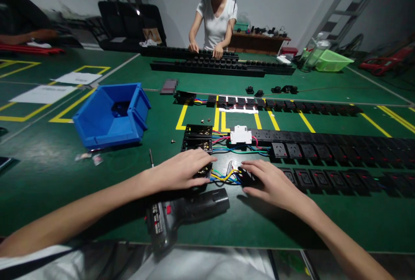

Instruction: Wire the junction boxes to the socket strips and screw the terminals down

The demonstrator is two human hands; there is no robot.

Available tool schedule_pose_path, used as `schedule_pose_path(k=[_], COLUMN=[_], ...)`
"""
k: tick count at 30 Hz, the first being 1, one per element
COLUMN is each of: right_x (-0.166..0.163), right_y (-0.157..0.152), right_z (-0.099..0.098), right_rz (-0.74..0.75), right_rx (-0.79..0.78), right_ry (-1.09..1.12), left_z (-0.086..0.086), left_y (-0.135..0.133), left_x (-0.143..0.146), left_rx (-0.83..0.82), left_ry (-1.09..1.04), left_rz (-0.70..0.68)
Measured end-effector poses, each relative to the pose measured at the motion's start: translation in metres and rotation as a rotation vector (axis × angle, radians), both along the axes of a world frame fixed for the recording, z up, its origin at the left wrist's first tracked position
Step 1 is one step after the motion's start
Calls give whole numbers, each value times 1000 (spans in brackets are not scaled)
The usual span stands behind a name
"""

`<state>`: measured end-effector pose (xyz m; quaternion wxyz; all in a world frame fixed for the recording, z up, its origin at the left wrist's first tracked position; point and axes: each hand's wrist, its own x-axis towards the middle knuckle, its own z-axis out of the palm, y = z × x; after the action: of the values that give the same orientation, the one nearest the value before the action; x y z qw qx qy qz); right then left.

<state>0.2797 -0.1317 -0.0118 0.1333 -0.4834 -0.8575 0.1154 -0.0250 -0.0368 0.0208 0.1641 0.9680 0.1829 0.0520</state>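
While our left hand (181, 169) lies over a black terminal box (205, 171), our right hand (272, 181) has its fingers bent at the left end of a black socket strip (319, 179); whether either one grasps firmly or just rests, we can't tell. Coloured wires (227, 178) span between our hands, box toward strip. Black power tool (188, 210): just nearer us than the left hand. White breaker (240, 134): beyond the gap between our hands. Blue bin (110, 120): farther out, left of the left hand.
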Motion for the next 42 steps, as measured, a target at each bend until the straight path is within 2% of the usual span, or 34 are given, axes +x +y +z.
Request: schedule_pose_path(k=[3, 6, 12, 17, 22, 28, 33, 38, 42], right_x=[-8, -7, 10, 25, 11, -14, -22, -21, -15], right_y=[5, 7, 8, 10, 14, 27, 36, 35, 29], right_z=[-15, -23, -20, -8, 0, -8, -13, -16, -14], right_rz=[-7, -9, 6, 35, 78, 196, 261, 228, 145], right_rx=[46, 96, 104, -33, -19, 55, 12, 10, 111], right_ry=[-54, -51, -57, -60, 14, 59, 82, 123, 129], left_z=[-3, -10, -19, -22, -26, -34, -36, -38, -38], left_y=[2, 2, -2, -3, 0, 2, 3, 4, 4], left_x=[-27, -37, -22, 0, 10, 7, 5, 5, 4], left_rx=[-30, -48, -34, 4, -9, -63, -69, -70, -88], left_ry=[53, 54, 8, 41, 28, -30, -35, -28, -19], left_rz=[82, 101, 73, 29, -1, 11, 15, 25, 33])
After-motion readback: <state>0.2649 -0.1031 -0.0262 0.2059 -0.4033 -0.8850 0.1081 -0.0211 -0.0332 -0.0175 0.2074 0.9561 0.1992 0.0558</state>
